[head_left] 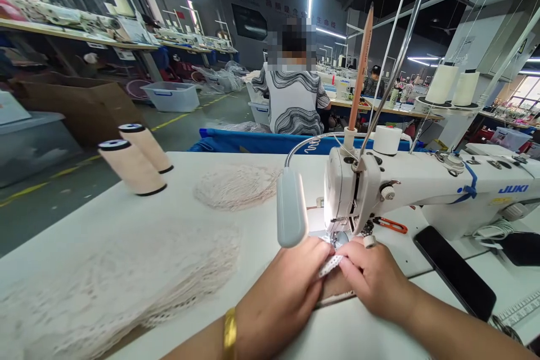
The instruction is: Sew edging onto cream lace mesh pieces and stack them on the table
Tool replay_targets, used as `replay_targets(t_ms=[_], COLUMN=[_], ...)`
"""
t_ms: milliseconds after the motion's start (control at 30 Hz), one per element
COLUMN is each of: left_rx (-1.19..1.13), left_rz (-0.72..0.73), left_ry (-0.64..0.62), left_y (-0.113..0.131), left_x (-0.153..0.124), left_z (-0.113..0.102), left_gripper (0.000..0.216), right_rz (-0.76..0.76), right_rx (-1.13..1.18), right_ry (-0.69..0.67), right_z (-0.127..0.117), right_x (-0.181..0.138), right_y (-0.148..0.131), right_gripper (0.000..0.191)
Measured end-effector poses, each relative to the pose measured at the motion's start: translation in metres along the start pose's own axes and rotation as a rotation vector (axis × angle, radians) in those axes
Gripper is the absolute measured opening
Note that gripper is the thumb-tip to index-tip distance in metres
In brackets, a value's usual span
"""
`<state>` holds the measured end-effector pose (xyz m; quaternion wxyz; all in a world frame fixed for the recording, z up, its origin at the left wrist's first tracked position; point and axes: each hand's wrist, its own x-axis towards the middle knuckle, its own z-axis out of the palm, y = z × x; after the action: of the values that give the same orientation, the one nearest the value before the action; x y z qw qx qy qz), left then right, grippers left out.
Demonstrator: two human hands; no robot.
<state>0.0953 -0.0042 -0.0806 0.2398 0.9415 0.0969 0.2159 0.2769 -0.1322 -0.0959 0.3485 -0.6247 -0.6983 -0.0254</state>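
Observation:
My left hand [284,292] and my right hand [373,278] meet just in front of the needle of a white Juki sewing machine [422,185]. Both pinch a narrow strip of white lace trim [331,264], which lies over a brownish piece under my fingers. The presser foot [337,233] sits right behind the fingertips. A grey lamp head [291,208] on a gooseneck hangs just above my left hand. A gold bangle [230,332] circles my left wrist.
A heap of cream lace [122,287] lies front left, a smaller pile [236,185] further back. Two thread cones [135,163] lie tipped at the left. A black phone [455,270] and orange snips [392,225] lie right of the needle. A person [293,95] sits ahead.

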Motion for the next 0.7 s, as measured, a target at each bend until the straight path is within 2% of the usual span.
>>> replay_targets(t_ms=[67,300,433,533,700], left_rx=[-0.041,-0.129,-0.143,-0.115,-0.046], left_rz=[-0.044,-0.146,-0.176,-0.144,-0.077], left_ry=[-0.006,-0.055,-0.059,-0.037,0.022], left_y=[-0.008,-0.017,-0.016,-0.017,-0.021], left_x=[0.006,0.017,0.016,0.016,0.016], left_z=[0.003,0.004,0.003,0.004,0.009], left_gripper=[0.030,0.036,0.035,0.027,0.033], right_rz=[0.073,0.258,0.288,0.298,0.242], right_rx=[0.090,0.235,0.282,0.297,0.248], right_ry=[0.010,-0.022,-0.025,-0.020,0.031], right_z=[0.000,0.001,0.000,0.000,0.003], right_x=[0.002,0.006,0.008,0.008,0.005], right_y=[0.000,0.000,-0.002,-0.003,-0.002], right_gripper=[0.022,0.022,0.024,0.022,0.023])
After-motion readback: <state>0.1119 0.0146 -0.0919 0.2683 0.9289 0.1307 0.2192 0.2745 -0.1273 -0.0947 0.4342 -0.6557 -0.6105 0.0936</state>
